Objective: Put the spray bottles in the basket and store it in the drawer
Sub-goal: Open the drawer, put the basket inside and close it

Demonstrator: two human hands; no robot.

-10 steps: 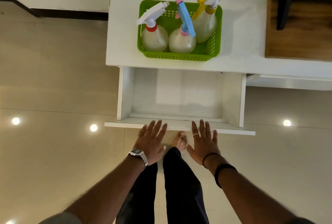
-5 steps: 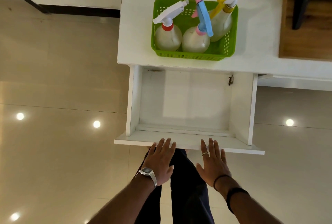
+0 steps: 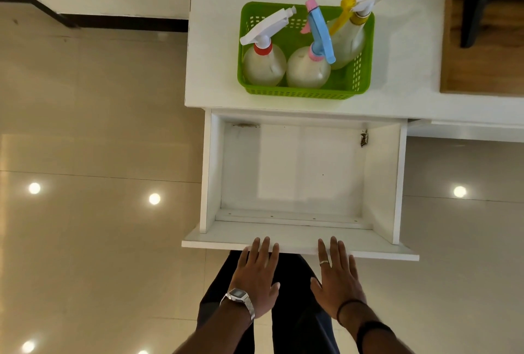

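At the drawer [image 3: 300,244] front, left hand [image 3: 256,277] and right hand [image 3: 337,280] lie flat, fingers spread, gripping nothing.

The basket [image 3: 304,92] stands on the counter [image 3: 215,41], just behind the pulled-out drawer [image 3: 292,175]. In the basket stand three spray bottles: one [image 3: 263,65] at its left, one [image 3: 307,70] in the middle, and one [image 3: 350,41] right and further back. Both hands, the left hand [image 3: 256,274] and the right hand [image 3: 337,277], lie flat at the drawer's front edge.
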